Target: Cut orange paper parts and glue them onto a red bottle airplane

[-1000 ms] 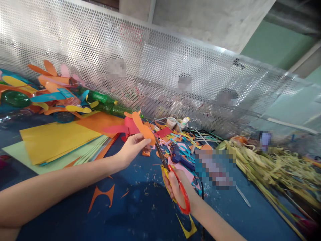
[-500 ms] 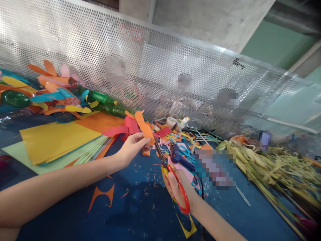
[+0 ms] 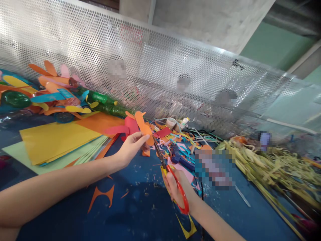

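Between the thumb and fingers of my left hand [image 3: 132, 147] is a piece of orange paper [image 3: 143, 127] with a rounded outline. My right hand [image 3: 177, 187] grips red-handled scissors [image 3: 185, 197], and their dark blades reach up to the right edge of that paper. Just behind lies a red paper roll [image 3: 131, 125]. A dark blue glue gun [image 3: 183, 160] rests beyond the scissors among small paper scraps [image 3: 173, 137]. An orange offcut [image 3: 102, 195] and a yellow offcut [image 3: 188, 229] lie nearer to me on the blue table [image 3: 140, 214].
Stacked coloured sheets [image 3: 57, 137] lie at the left. Behind them stand paper-and-bottle models [image 3: 57, 90] and a green plastic bottle [image 3: 102, 98]. Dry plant strips [image 3: 263, 160] cover the right side. A perforated metal screen [image 3: 160, 67] bounds the back, with blurred people beyond it.
Hardly anything differs. The orange paper and the scissors have shifted very slightly, and the blades remain at the paper's edge.
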`<act>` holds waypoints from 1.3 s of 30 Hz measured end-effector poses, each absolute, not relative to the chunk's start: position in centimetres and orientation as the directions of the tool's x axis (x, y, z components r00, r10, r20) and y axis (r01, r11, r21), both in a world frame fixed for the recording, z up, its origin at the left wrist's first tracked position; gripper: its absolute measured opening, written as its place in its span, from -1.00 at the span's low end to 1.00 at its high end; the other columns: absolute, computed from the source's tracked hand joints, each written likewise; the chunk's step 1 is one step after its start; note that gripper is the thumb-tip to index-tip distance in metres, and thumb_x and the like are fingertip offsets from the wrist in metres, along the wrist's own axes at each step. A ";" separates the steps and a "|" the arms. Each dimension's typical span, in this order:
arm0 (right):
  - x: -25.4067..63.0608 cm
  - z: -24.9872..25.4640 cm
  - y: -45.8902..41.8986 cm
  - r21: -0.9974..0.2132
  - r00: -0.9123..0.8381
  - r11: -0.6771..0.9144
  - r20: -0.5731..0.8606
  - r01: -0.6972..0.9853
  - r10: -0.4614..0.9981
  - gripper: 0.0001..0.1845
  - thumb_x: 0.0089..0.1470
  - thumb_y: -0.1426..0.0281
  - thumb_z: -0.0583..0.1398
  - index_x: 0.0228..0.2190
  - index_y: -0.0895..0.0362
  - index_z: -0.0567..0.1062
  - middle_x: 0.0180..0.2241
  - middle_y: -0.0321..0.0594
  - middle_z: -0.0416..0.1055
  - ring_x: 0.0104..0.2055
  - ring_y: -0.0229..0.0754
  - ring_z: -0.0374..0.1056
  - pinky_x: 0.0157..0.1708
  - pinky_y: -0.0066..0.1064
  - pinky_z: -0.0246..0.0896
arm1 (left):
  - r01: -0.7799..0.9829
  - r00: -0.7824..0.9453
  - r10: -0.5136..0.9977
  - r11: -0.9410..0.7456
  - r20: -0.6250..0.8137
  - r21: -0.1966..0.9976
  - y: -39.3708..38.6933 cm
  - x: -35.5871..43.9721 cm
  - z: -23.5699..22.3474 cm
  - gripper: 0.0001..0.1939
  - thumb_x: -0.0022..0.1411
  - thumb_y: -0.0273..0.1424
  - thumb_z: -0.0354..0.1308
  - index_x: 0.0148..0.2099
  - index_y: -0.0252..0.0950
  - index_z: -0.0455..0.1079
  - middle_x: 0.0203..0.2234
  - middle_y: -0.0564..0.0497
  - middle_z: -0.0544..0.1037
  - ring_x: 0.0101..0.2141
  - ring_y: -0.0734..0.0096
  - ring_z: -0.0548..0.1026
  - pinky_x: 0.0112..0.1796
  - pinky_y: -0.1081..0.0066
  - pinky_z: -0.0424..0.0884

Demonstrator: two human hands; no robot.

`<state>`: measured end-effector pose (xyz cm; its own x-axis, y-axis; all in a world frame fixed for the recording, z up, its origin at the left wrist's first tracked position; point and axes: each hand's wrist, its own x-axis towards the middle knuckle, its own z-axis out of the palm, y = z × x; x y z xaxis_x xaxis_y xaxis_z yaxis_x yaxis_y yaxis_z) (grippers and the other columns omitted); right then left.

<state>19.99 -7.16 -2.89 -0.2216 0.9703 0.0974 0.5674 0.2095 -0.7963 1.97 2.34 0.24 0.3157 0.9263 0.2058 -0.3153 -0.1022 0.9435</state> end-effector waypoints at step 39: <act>19.7 -2.1 -7.5 -0.801 -0.302 0.285 0.137 0.526 0.943 -0.39 0.05 -0.15 -0.26 -0.52 0.11 0.18 -0.64 -0.34 0.10 -0.65 -0.31 0.07 -0.66 -0.47 0.02 | -0.044 0.395 0.859 -0.338 0.327 0.940 0.9 2.0 1.1 -0.75 0.21 -0.29 0.00 -0.46 -0.30 0.32 -0.61 0.05 0.46 -0.57 0.50 0.42 -0.46 0.47 0.37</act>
